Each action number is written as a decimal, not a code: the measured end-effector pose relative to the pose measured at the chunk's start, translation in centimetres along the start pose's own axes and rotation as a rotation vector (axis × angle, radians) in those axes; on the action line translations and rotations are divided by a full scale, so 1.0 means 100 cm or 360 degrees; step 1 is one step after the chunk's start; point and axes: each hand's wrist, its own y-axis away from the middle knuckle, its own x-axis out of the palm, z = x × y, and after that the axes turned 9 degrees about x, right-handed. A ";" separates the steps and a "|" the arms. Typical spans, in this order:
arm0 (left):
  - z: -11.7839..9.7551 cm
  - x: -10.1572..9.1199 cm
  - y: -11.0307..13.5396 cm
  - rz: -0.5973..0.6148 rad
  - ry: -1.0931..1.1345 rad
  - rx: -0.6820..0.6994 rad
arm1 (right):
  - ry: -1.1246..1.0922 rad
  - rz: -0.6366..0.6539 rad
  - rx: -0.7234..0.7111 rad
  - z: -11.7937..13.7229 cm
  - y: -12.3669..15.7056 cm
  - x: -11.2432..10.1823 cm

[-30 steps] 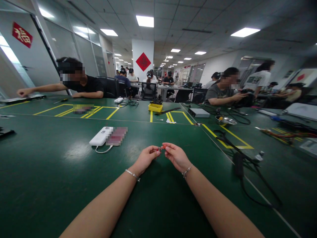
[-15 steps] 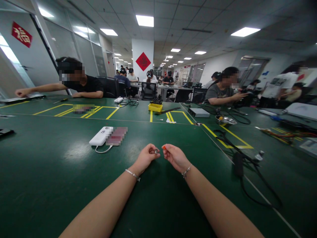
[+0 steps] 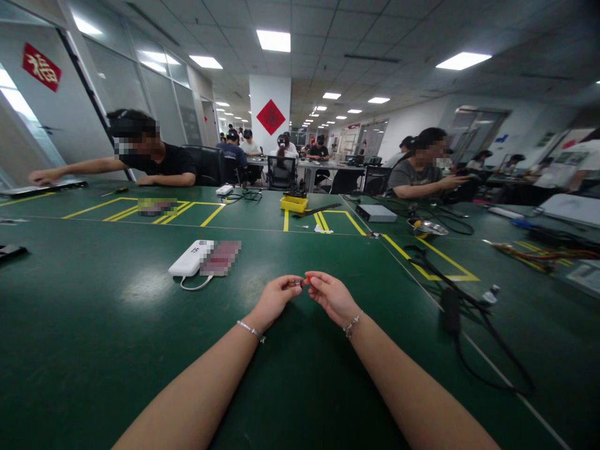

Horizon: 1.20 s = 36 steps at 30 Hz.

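The orange piece is pinched by the right hand, beside the metal piece pinched by the left hand; contact cannot be told. Over the table, both are best held aligned, wrists steadied.

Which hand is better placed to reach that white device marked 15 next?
Probably the left hand: it's nearer the white device, while the right hand sits farther across. The left holds a small piece, though.

Left hand: pinching small silvery piece | right hand: pinching small orange piece | green table: beneath both
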 end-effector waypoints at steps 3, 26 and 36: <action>-0.002 0.000 0.001 0.0080 -0.0067 -0.0015 | -0.0020 0.0000 -0.0030 0.000 -0.001 -0.001; 0.003 0.004 -0.002 -0.0033 0.0058 -0.0088 | -0.0080 0.0082 -0.0008 -0.002 -0.001 -0.003; 0.006 -0.003 0.000 -0.0009 0.0244 -0.0115 | -0.0044 0.0069 0.0030 0.000 0.001 0.001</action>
